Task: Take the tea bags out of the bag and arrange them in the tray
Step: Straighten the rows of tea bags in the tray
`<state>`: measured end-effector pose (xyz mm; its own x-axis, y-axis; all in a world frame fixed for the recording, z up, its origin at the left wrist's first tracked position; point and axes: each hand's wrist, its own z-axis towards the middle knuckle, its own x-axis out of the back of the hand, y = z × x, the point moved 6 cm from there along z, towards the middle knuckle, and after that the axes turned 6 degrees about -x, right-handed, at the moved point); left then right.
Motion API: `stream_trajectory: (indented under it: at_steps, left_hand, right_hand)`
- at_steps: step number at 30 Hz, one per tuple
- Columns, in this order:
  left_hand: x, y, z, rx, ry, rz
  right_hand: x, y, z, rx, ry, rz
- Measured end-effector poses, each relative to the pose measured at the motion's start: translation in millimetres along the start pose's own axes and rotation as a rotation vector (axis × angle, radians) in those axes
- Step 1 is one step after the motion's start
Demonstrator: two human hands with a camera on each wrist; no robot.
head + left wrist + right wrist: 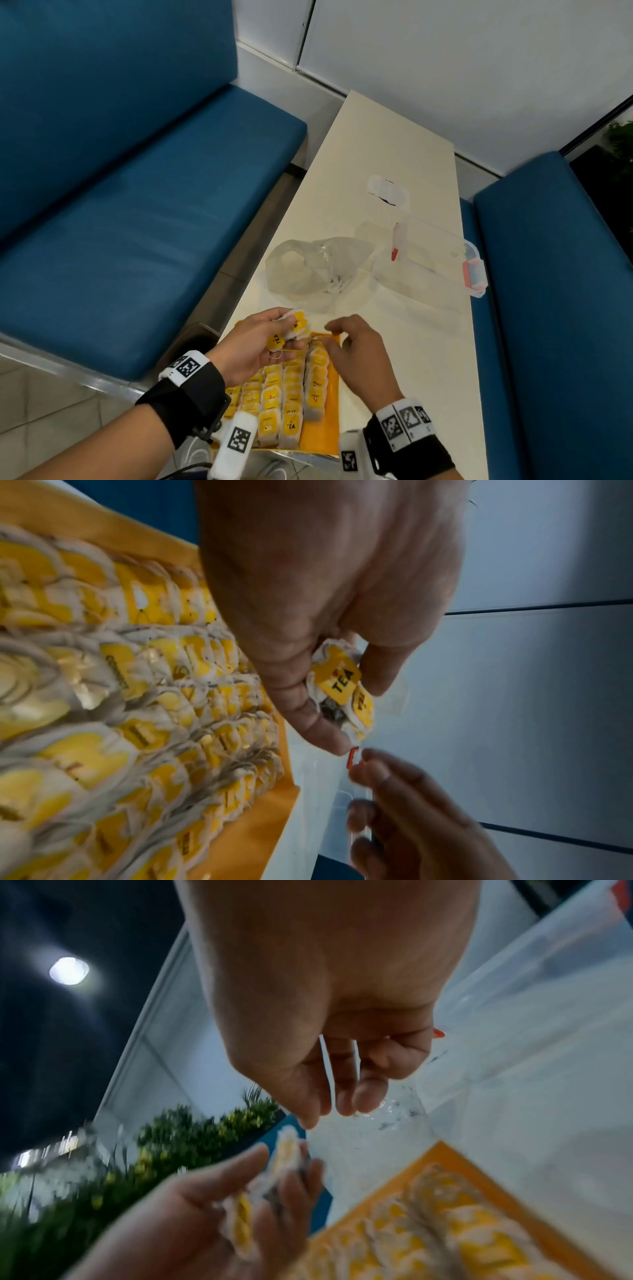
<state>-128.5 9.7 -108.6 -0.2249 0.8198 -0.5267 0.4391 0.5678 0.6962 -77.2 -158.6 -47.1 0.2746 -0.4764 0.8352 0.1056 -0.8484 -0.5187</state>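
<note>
Left hand [255,344] is closed around a small bunch of tea bags [289,330], thumb on top, held above the far left corner of the orange tray [332,421]. How many bags it holds cannot be counted; "TEA" reads on one yellow tag in the left wrist view.

Right hand [356,353] hovers over the tray's far right corner, fingers loosely curled, gripping nothing that I can see. The right wrist view is blurred.

The tray sits at the near end of the table [428,342], its near edge level with the table's near edge. Rows of tea bags [291,394] fill its left part; the left wrist covers the near left corner.

Clear plastic bag [315,270] lies crumpled mid-table, beyond the tray; dark specks inside, no tea bags made out. Clear box with red clips [442,260] stands at the right edge, contents hard to tell. A white scrap [387,190] lies farther back.
</note>
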Motion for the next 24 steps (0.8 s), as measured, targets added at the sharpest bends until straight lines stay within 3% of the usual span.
stream_trajectory:
  at_steps: [4, 19, 24]
  left_hand:
    - [-10.6, -4.2, -4.9, 0.036, -0.026, -0.048]
    - [-10.6, -10.3, -5.2, 0.028, -0.027, -0.192]
    - [-9.3, -7.8, -2.4, -0.01, 0.011, -0.232]
  right_hand:
    - [1.8, -16.9, 9.9, -0.112, -0.107, 0.338]
    - [-1.2, -27.3, 10.2, 0.025, 0.002, 0.282]
    - [-2.7, -19.9, 11.6, -0.062, -0.054, 0.339]
